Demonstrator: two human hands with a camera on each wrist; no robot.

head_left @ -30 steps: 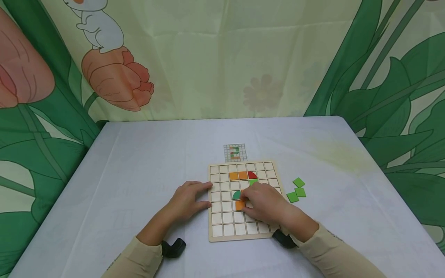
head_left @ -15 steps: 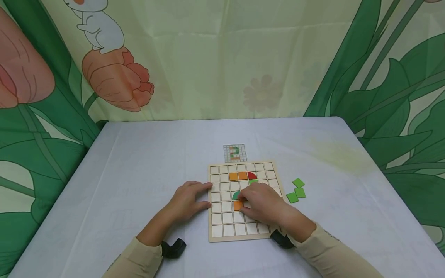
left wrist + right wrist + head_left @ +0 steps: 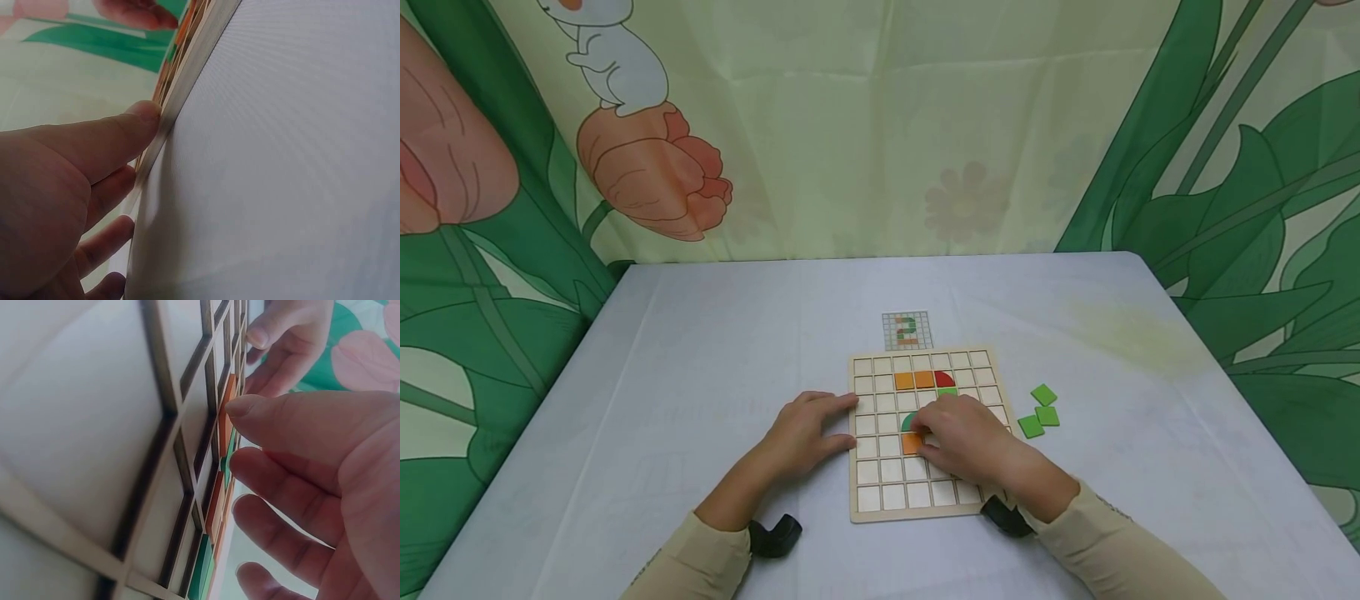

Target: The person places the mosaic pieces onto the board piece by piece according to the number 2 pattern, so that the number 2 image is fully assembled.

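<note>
Grid board: before you on the white table; looks light and stiff, likely to skid, so brace it by the rim.
Left hand: your fingers lie relaxed, thumb and a fingertip against the board's left rim.
Right hand: your thumb touches the orange tile, index finger close by; pinching or only pressing, I can't tell.
Orange tile: over the board, just nearer you than the green quarter-round; probably light, thin and rigid, best held by opposite edges.
Loose green tiles: three, right of the board; likely slick, so lift from a corner.
Pattern card: beyond the far rim; probably flimsy, take its edge.
</note>
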